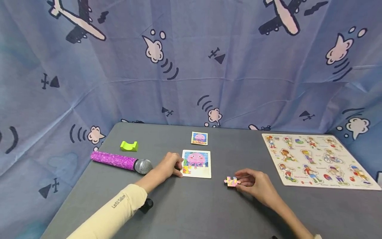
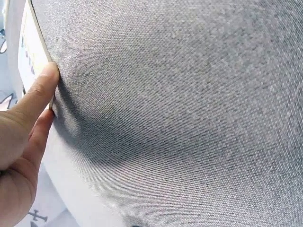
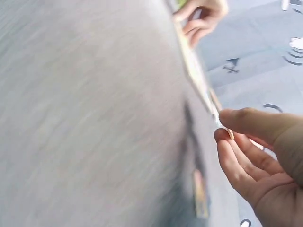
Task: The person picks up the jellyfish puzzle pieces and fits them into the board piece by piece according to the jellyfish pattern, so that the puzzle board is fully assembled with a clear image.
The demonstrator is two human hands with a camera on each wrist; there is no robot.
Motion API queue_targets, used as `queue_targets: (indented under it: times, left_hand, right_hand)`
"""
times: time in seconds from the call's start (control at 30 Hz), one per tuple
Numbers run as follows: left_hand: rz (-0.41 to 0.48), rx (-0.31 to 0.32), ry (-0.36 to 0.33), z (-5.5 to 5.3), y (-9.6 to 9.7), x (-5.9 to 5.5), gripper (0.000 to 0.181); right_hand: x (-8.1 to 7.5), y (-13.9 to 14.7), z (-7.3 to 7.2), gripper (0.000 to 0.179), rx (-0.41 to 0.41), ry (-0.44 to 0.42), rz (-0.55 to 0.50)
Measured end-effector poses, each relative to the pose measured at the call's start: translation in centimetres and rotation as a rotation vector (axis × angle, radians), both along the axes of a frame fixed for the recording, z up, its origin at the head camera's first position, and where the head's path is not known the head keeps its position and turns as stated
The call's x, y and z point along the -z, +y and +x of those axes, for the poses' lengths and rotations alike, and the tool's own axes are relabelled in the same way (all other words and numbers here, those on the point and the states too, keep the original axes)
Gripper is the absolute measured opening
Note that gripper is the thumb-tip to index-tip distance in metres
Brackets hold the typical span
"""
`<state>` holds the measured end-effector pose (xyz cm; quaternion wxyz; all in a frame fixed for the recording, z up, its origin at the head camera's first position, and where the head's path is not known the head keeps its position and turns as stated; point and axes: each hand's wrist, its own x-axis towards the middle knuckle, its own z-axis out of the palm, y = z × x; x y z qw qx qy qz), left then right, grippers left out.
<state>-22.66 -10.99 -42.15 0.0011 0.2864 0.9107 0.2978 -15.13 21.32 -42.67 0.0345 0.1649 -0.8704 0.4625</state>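
Observation:
A small jellyfish jigsaw puzzle board lies flat, its pink picture mostly filled in and its lower right showing bare white. My left hand grips the board's left edge between thumb and curled fingers; the left wrist view shows two fingertips on that edge. To the right of the board, my right hand pinches a pink-and-yellow puzzle piece by its side. From the right wrist, thumb and finger meet on a thin edge. A blurred coloured piece appears below those fingers; whether it is a second one I cannot tell.
Behind the board lies a small jellyfish picture card. A purple glitter microphone and a green block are on the left. The large sports-figure puzzle covers the right side. A patterned curtain hangs behind the grey table.

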Motion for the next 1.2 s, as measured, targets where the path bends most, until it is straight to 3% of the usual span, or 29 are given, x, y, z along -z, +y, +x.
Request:
queue_targets:
  times: [0.17, 0.4, 0.9, 1.2]
  left_hand:
    - [-0.009, 0.000, 0.006, 0.0, 0.0, -0.1, 0.029]
    - [-0.004, 0.004, 0.011, 0.0, 0.1, 0.0, 0.030]
    - [-0.003, -0.008, -0.017, 0.2, 0.1, -0.5, 0.027]
    - [-0.001, 0.004, 0.004, 0.3, -0.1, -0.6, 0.029]
  right_hand:
    - [-0.7, -0.6, -0.4, 0.038, 0.031, -0.193, -0.177]
    - [0.0, -2.3, -1.1, 0.043, 0.046, -0.264, -0.357]
    - [1.1, -6.3, -3.6, 0.043, 0.009, -0.316, -0.444]
    - [1.7, -8.4, -4.9, 0.038, -0.023, -0.305, -0.431]
